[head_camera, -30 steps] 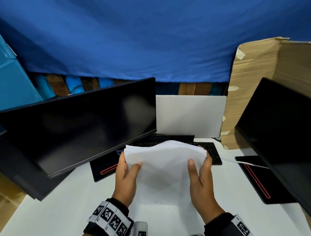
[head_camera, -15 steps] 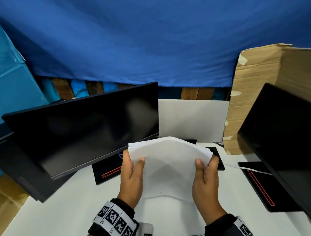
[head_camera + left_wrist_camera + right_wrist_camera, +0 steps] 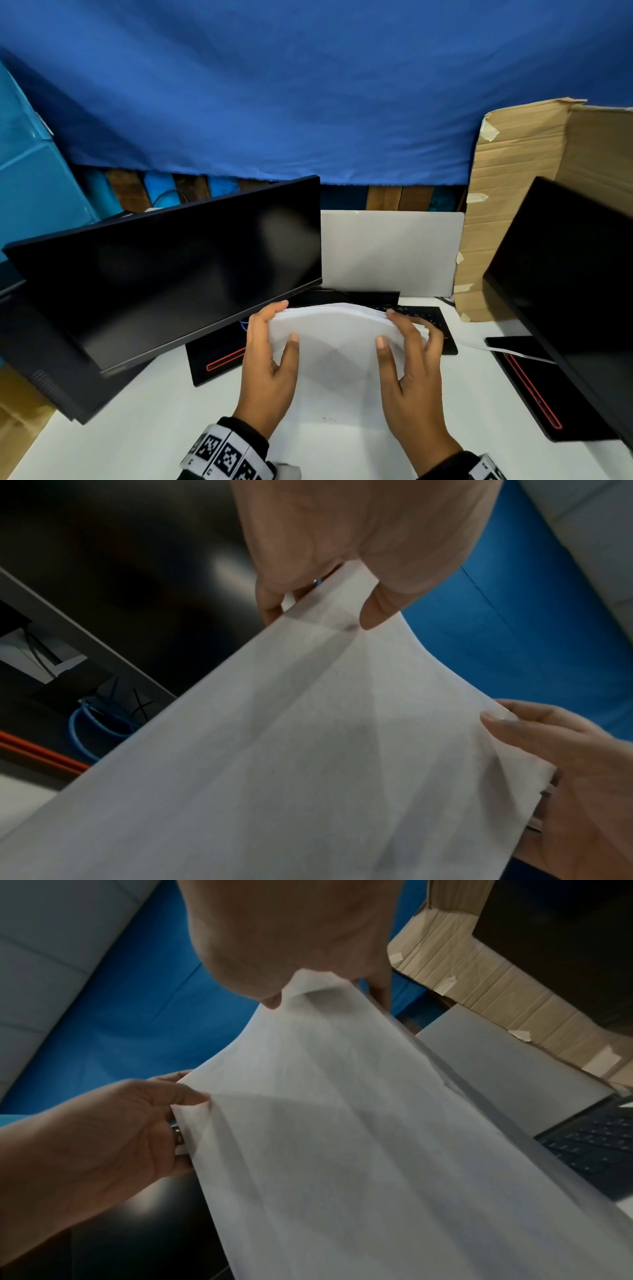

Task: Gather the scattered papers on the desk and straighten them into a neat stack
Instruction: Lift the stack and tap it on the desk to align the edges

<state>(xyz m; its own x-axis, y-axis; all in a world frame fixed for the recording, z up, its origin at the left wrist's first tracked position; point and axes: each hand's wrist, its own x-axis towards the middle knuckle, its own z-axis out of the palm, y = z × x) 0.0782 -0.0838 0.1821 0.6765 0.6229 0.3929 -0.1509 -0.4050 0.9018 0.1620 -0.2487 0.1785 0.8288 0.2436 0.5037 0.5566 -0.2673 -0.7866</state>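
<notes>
Both hands grasping a bowed stack of white papers (image 3: 334, 337) above the white bench (image 3: 144, 421): left hand (image 3: 269, 368) at the left edge, right hand (image 3: 412, 370) at the right edge, thumbs on top. Dark monitor (image 3: 178, 274) left, keyboard (image 3: 428, 317) just beyond.

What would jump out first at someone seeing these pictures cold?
Probably the bowed sheaf of white papers at the middle, held upright over the white desk by the left hand and the right hand, one on each side edge. Next, the two dark monitors: one tilted at the left, another at the right edge. Behind them hangs a big blue cloth, with brown cardboard at the right.
</notes>
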